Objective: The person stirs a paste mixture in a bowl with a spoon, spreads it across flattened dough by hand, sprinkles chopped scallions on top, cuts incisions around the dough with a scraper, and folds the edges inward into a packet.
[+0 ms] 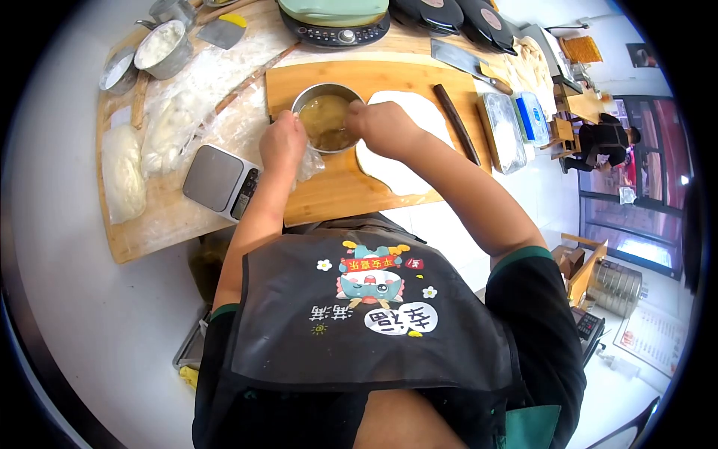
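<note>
A round metal bowl with yellowish liquid in it rests on the wooden board. At its left rim my left hand is closed, its fingers against the bowl's edge. My right hand is closed at the right rim, fingertips over the liquid; anything in them is hidden. Under the bowl's lower left edge shows a clear plastic bag. A flat sheet of white dough lies right of the bowl, partly beneath my right hand and forearm. Beyond it is a dark rolling pin.
Left of the board are a scale, wrapped dough and a flour bowl. A green appliance stands behind; a broad blade and container lie right. Another person is far right.
</note>
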The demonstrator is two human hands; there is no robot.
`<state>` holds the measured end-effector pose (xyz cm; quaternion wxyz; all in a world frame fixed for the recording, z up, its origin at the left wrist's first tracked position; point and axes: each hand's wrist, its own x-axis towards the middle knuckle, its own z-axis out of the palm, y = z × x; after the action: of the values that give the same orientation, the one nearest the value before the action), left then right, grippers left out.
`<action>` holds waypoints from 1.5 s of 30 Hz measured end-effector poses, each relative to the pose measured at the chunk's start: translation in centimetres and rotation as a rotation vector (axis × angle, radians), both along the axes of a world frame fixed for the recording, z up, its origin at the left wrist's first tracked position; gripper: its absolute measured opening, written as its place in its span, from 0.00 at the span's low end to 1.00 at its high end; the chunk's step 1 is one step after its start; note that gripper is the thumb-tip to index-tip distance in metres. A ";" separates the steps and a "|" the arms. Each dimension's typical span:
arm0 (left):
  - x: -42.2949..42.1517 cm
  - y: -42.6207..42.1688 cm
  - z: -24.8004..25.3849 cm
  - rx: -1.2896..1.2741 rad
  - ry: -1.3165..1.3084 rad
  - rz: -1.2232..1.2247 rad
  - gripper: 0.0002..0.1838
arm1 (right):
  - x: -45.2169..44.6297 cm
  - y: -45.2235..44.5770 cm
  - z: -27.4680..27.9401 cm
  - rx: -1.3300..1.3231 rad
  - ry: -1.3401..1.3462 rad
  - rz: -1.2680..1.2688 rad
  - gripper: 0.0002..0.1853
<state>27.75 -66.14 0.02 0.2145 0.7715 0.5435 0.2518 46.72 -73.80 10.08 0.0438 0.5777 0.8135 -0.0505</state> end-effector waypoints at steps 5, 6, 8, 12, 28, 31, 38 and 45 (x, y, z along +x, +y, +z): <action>0.1 0.1 -0.7 0.010 -0.004 0.001 0.12 | -0.2 2.3 0.3 0.098 -0.124 -0.173 0.06; 0.2 0.1 -0.6 0.010 0.003 -0.005 0.12 | -0.1 2.9 -0.9 0.135 -0.133 -0.164 0.06; 0.1 0.0 -0.3 0.006 0.022 -0.012 0.12 | -0.3 3.2 -2.4 0.123 -0.131 -0.104 0.06; -0.1 -0.2 -0.1 0.019 -0.006 -0.023 0.12 | -1.2 1.6 -2.0 0.070 -0.097 -0.013 0.06; 0.1 0.0 -0.2 0.012 0.008 -0.007 0.11 | -1.3 -0.4 -0.6 -0.170 -0.072 -0.124 0.08; 0.1 0.0 -0.1 0.010 0.023 -0.003 0.12 | -1.0 0.5 -0.9 -0.090 -0.096 -0.216 0.07; 0.1 0.0 -0.3 0.000 0.014 -0.006 0.13 | -0.3 1.9 0.8 -0.001 -0.147 -0.309 0.08; 0.1 -0.1 -0.1 0.014 -0.001 -0.011 0.13 | -0.2 1.0 -0.3 -0.121 -0.066 -0.284 0.09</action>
<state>27.81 -66.29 -0.04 0.2106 0.7760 0.5372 0.2547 46.48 -72.84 9.75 0.0978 0.6845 0.7173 -0.0859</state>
